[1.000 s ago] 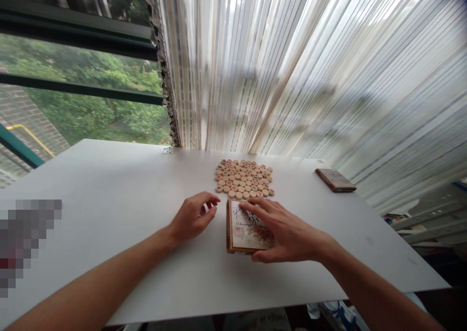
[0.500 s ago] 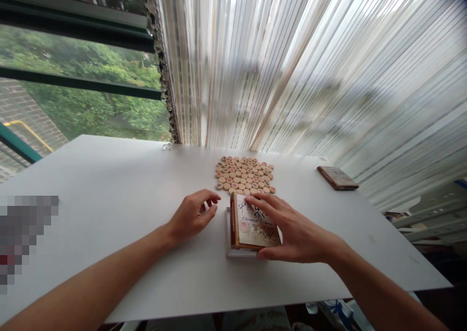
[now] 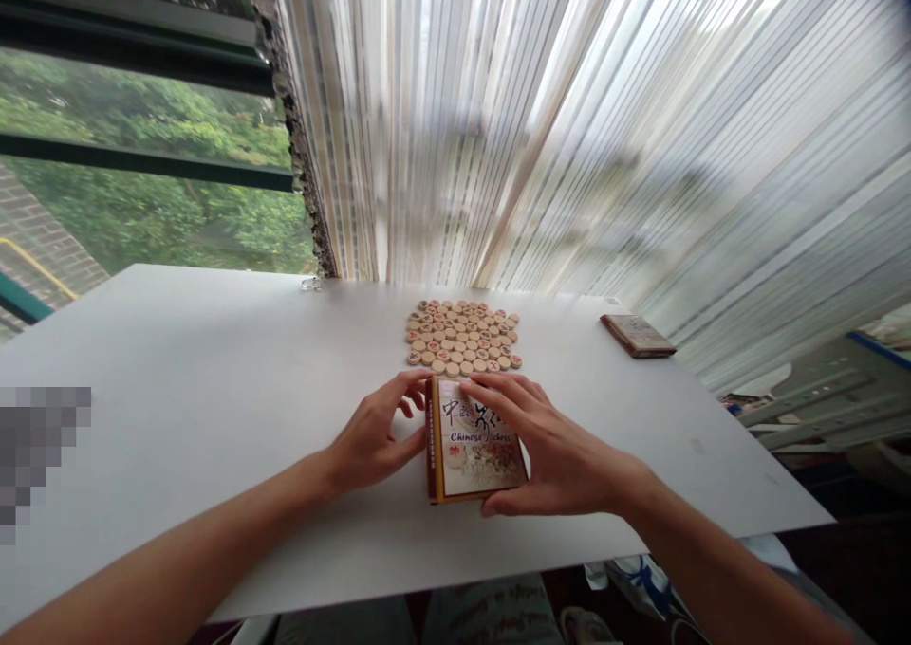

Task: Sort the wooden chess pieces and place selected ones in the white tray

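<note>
A Chinese chess box point(image 3: 476, 469) with a printed cover lies before me at the table's front. Its lid now hides the white base underneath. My right hand point(image 3: 559, 446) grips the box from above and the right, thumb at the near edge, fingers over the far edge. At the left side, my left hand point(image 3: 374, 432) has its thumb and fingertips against the brown spine. Just beyond the box lie many round wooden chess pieces point(image 3: 466, 337) in a packed single layer, some with red or dark characters, others blank side up.
A second, similar flat box point(image 3: 637, 335) rests at the table's right edge. A small clear object point(image 3: 311, 285) sits at the back of the white table point(image 3: 213, 360). Behind hangs a striped curtain point(image 3: 441, 152); a window is at the left.
The lid has come down over the white base, which no longer shows. My left hand has closed in on the box's left side. The view has shifted slightly.
</note>
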Available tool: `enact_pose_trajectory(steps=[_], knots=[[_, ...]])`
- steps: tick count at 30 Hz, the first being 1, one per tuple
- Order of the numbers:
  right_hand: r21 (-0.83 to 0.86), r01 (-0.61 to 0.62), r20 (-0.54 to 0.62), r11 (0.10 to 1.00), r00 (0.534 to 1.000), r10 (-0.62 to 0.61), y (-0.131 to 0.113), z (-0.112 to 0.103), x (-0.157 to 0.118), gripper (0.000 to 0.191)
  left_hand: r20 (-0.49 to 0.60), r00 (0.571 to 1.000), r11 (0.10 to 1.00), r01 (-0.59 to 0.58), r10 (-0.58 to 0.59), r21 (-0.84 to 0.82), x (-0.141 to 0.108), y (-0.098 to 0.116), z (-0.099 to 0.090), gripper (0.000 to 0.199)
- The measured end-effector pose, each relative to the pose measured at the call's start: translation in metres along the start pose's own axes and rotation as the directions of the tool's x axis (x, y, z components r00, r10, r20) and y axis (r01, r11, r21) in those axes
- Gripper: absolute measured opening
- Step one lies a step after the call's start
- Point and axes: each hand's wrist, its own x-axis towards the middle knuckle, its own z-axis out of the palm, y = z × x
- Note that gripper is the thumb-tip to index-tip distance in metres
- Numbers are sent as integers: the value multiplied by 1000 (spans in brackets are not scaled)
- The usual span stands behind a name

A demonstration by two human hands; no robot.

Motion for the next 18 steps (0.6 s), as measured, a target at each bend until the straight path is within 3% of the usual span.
enact_pose_trajectory(steps=[2,5,8,15,18], knots=[[16,27,-18,1000,999,-27,-1,-1,-1,118,-21,1000,997,7,-8,-75,4,5,5,52],[41,67,-53,997,997,-64,-2,-3,-4,120,-38,999,985,19,-26,-172,15,11,9,35],[57,88,-90,994,993,-83,-2,-6,-9,122,-44,999,984,-6,-2,-180,28,18,10,23],[120,115,-166,986,982,-94,7,-9,-30,118,-95,988,991,-128,125,-27,57,37,15,19],[74,99,-303,992,950,-72,10,-4,-41,103,-85,990,985,-102,114,136,70,42,19,20]])
